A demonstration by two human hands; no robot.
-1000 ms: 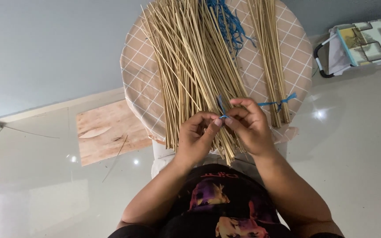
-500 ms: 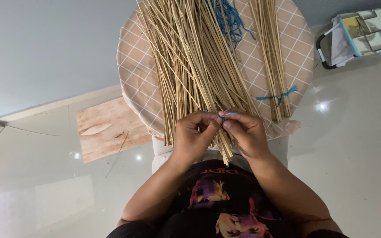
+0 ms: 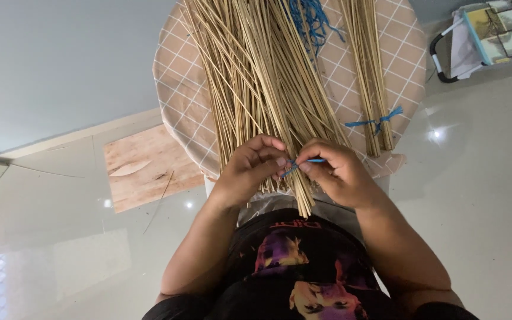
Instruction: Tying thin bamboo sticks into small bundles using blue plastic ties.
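Observation:
A big loose pile of thin pale bamboo sticks [image 3: 256, 77] lies on a round table with a checked pink cloth [image 3: 179, 83]. At its near end, my left hand [image 3: 250, 169] and my right hand [image 3: 336, 172] meet over a small bunch of sticks [image 3: 300, 189] that pokes past the table edge. Both pinch a thin blue string [image 3: 303, 163] stretched between the fingertips across that bunch. A separate bundle of sticks [image 3: 368, 71] tied with a blue string [image 3: 377, 121] lies to the right.
More blue strings [image 3: 309, 15] lie at the table's far side. A wooden board [image 3: 146, 166] rests on the glossy white floor to the left. A folding stool with a patterned top [image 3: 493, 32] stands at the upper right.
The hands have dropped slightly toward the table's near edge, and the blue string has gone from bunched at the fingertips to pulled out straight between both hands.

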